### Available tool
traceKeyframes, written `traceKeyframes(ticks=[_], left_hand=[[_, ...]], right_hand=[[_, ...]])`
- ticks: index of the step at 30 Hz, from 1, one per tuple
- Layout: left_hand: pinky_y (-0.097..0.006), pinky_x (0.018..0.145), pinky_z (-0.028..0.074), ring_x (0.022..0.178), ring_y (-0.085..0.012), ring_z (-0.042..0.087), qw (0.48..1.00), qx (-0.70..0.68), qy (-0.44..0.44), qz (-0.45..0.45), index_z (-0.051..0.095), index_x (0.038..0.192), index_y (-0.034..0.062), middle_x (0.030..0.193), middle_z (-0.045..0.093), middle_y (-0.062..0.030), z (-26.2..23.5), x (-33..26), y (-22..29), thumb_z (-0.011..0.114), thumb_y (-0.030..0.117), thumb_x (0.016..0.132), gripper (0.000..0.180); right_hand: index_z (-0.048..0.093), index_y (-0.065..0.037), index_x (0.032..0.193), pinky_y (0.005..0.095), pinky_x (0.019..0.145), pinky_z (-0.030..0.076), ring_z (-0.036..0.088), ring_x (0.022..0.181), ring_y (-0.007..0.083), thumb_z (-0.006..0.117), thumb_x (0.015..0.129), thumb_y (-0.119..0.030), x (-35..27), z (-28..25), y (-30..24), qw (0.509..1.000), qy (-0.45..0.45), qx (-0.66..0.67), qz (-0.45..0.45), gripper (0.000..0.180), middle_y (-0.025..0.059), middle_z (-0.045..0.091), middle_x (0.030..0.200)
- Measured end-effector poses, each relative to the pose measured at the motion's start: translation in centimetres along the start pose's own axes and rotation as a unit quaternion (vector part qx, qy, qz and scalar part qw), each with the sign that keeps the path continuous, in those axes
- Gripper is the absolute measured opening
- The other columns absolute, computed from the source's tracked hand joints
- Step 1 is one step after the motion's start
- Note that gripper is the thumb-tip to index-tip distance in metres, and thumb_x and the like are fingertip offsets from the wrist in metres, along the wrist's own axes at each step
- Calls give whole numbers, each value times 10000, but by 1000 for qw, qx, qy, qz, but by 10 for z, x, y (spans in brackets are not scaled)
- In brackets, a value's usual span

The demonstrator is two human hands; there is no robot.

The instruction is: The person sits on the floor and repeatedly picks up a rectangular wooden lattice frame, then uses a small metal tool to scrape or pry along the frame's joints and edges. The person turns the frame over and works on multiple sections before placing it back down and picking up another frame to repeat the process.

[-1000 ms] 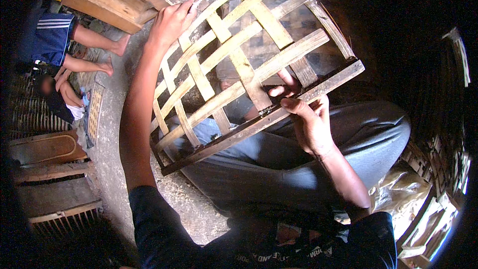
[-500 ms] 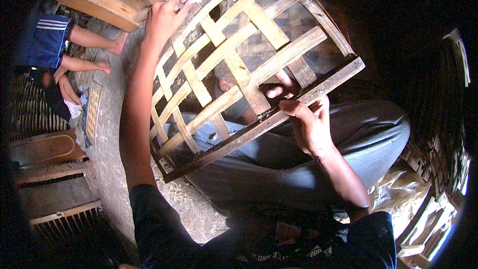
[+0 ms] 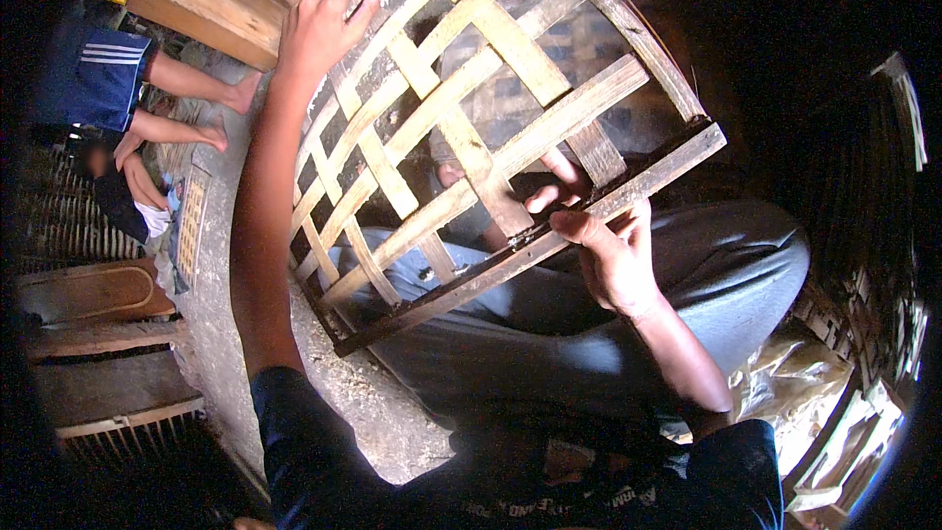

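Observation:
A framed lattice panel of woven flat strips, which look like bamboo (image 3: 476, 152), stands tilted over my crossed legs in grey trousers (image 3: 706, 275). My left hand (image 3: 322, 31) is at its far left edge, arm stretched out, fingers closed round the pale, rough edge bar. My right hand (image 3: 616, 260) grips the dark near rail (image 3: 471, 285) right of its middle, thumb on the near side, with fingers showing through the gaps behind. The strips partly hide what lies beyond the panel.
Wooden box-like furniture (image 3: 211, 15) stands at the far left, beside another person's bare legs (image 3: 186, 79). A second person sits further down at left, near wooden furniture (image 3: 88, 291). Crumpled clear plastic (image 3: 795, 378) and stacked slats (image 3: 849, 442) lie at right.
The panel has shifted slightly, its near left corner a little to the right and its right corner slightly down. My left hand has moved a little left and up; my right grip stays.

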State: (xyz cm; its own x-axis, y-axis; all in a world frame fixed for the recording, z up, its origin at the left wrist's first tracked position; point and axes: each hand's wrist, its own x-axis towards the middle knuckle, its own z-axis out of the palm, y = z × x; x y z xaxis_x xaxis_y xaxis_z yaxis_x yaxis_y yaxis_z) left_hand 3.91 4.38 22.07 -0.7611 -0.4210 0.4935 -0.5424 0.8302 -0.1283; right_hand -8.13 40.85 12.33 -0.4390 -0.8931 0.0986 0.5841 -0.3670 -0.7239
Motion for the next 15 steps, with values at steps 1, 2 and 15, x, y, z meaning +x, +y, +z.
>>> traceKeyframes(ticks=[1, 2, 15], left_hand=[[-515, 646, 531, 746, -446, 666, 1000, 5, 18, 20, 651, 1037, 140, 698, 658, -206, 1, -1, 0, 684, 411, 905, 303], [-496, 623, 527, 711, -418, 670, 998, 12, 39, 37, 656, 1054, 152, 671, 648, -181, 3, -2, 0, 695, 395, 900, 290], [-411, 641, 566, 796, -328, 686, 968, -29, 169, 182, 661, 1114, 175, 964, 712, -42, 2, 40, 34, 672, 218, 922, 197]], right_hand=[[677, 15, 1160, 380, 881, 548, 687, 993, 222, 670, 857, 46, -1, 1, -1, 1000, 1, 1, 5, 305, 182, 664, 1254], [690, 14, 1131, 381, 892, 543, 688, 992, 219, 670, 856, 48, -3, 2, -1, 1000, -4, 9, -1, 277, 180, 674, 1232], [575, 53, 1305, 379, 862, 537, 676, 944, 232, 625, 821, 77, -6, -1, -2, 999, -27, -19, -1, 487, 190, 574, 1408]])
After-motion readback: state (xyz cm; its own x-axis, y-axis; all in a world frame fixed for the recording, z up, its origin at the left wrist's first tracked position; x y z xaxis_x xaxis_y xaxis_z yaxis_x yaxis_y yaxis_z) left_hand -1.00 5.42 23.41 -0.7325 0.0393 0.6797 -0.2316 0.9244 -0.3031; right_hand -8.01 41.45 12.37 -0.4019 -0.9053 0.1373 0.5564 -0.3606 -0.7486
